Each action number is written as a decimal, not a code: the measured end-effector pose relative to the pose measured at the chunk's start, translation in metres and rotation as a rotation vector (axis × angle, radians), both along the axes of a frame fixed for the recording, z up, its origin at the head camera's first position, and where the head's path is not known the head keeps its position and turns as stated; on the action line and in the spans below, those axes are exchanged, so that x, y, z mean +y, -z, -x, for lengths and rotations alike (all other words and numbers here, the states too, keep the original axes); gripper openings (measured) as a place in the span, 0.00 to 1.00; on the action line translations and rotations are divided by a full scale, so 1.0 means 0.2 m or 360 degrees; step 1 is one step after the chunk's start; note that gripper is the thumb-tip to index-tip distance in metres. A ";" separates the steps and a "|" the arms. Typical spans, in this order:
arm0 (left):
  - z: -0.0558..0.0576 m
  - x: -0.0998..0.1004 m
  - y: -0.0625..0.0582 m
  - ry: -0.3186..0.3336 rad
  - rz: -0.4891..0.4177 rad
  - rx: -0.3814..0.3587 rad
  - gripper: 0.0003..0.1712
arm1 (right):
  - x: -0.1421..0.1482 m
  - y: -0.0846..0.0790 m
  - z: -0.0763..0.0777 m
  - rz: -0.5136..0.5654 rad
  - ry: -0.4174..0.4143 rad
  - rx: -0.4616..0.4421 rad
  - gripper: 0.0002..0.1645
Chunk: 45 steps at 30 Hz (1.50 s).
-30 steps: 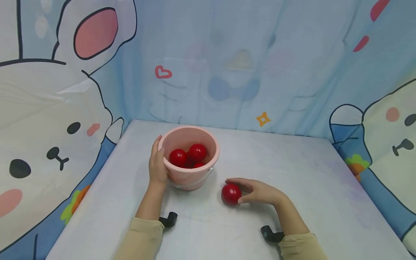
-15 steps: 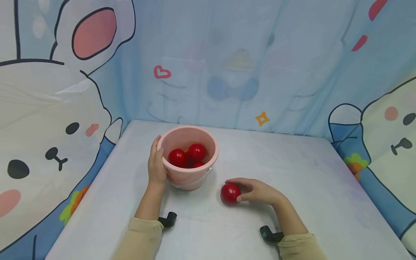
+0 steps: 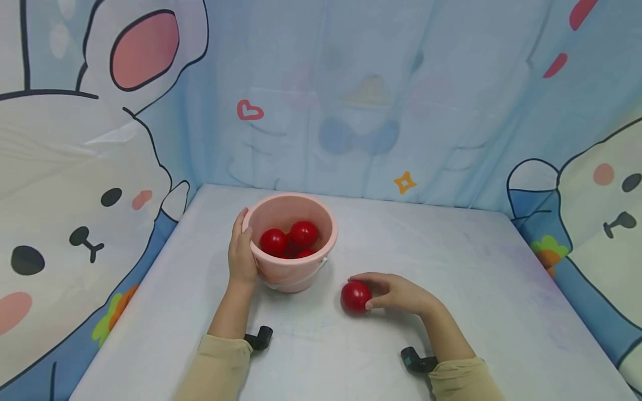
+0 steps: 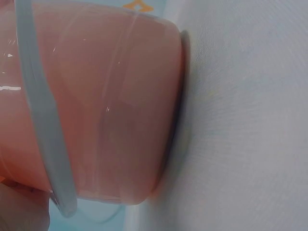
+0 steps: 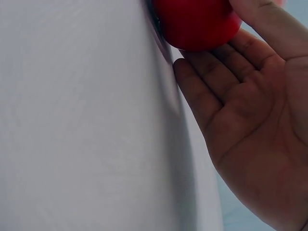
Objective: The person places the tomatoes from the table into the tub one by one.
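Observation:
A pink bucket (image 3: 293, 273) with a thin pale handle (image 4: 45, 115) stands upright on the left part of the table. Inside it lie several glossy red balls (image 3: 304, 234). My left hand (image 3: 243, 253) holds the bucket by its left wall, fingers reaching up to the rim. To the right of the bucket, another red ball (image 3: 356, 297) sits on the tabletop. My right hand (image 3: 398, 293) has its thumb on the near side of this ball and its fingers round the far side. In the right wrist view the palm (image 5: 255, 125) shows behind the ball.
A white cloth covers the table (image 3: 321, 356). Blue curtains (image 3: 301, 83) printed with cartoon animals rise at its back and sides. Each wrist wears a small black camera mount (image 3: 418, 361).
Both hands stay in place on the bucket and the ball. Only a very slight shift of the head view shows.

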<state>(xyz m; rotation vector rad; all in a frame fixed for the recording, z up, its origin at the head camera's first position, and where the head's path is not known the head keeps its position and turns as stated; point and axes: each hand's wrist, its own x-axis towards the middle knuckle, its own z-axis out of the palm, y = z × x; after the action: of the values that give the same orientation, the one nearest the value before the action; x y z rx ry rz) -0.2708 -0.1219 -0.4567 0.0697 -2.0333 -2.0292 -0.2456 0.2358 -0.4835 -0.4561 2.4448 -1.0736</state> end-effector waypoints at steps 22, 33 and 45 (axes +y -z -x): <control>0.01 0.00 -0.01 0.0006 -0.0008 0.0008 0.28 | 0.03 -0.26 0.08 0.0044 -0.0020 0.0022 0.35; 0.00 0.00 -0.01 0.0003 -0.0012 -0.0012 0.29 | 0.04 -0.57 0.21 0.0116 -0.0123 0.0146 0.35; 0.00 0.00 0.00 0.0001 -0.0003 0.0010 0.28 | -0.01 -0.83 0.31 0.0121 -0.0138 0.0173 0.37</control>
<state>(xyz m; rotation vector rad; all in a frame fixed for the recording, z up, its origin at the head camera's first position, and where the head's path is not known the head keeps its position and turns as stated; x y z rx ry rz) -0.2717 -0.1223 -0.4562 0.0626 -2.0284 -2.0291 -0.3079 0.2341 -0.3178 -0.6544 2.4587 -1.1354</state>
